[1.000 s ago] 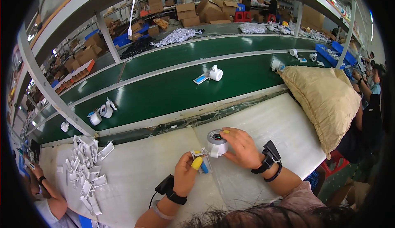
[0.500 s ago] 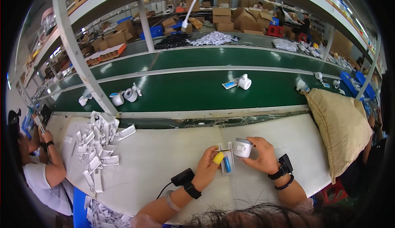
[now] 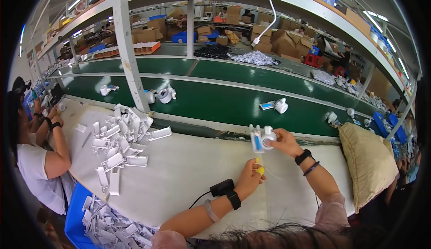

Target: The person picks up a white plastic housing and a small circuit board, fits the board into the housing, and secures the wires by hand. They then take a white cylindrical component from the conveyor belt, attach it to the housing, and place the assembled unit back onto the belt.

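My right hand (image 3: 287,143) is raised over the far side of the work table. Its fingers grip a white round device (image 3: 268,137) with a ribbed face. Beside the device hangs a narrow white plastic housing (image 3: 257,140) with a blue cell-like part in it; how the two are joined is too small to tell. My left hand (image 3: 250,178) is lower and nearer, just above the table, with curled fingers and yellow covers on two fingertips. Whatever it may hold is hidden.
A pile of white plastic housings (image 3: 119,139) lies on the table at left, above a blue bin (image 3: 76,217) of similar parts. Beyond runs a green conveyor (image 3: 215,98) carrying white devices (image 3: 281,105). A beige sack (image 3: 368,163) stands at right; a co-worker (image 3: 42,159) sits at left.
My right hand has lifted the device away toward the conveyor, and the housing with the blue part has gone with it. My left hand has come off the housing. The view has shifted.
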### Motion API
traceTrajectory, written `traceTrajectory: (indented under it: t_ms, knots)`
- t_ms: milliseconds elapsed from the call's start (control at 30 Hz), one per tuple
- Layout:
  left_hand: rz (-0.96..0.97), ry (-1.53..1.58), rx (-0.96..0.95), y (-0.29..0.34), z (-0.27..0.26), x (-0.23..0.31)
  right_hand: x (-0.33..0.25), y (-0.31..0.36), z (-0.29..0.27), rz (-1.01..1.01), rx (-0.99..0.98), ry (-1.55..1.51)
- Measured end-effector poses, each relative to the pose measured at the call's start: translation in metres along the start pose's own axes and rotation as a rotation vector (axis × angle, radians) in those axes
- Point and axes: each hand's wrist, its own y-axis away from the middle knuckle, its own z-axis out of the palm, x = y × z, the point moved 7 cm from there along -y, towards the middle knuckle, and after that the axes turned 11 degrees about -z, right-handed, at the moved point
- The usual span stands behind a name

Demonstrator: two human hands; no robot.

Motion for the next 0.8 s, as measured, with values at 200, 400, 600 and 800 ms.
traceTrajectory:
  t_ms: [200,400,600,800]
  knots:
    - [-0.003,-0.140,-0.153,-0.006,0.003,-0.010,0.011,-0.081,-0.013,-0.029,0.231,0.371]
    - [0.009,-0.168,-0.119,-0.010,-0.004,-0.022,0.019,-0.135,-0.015,-0.399,0.051,1.505]
    - [0.079,-0.312,-0.043,0.003,0.006,0.005,0.086,-0.155,-0.066,-0.343,-0.110,1.491]
    - [0.080,-0.272,-0.030,0.009,0.008,0.006,0.065,-0.151,-0.075,-0.390,-0.093,1.474]
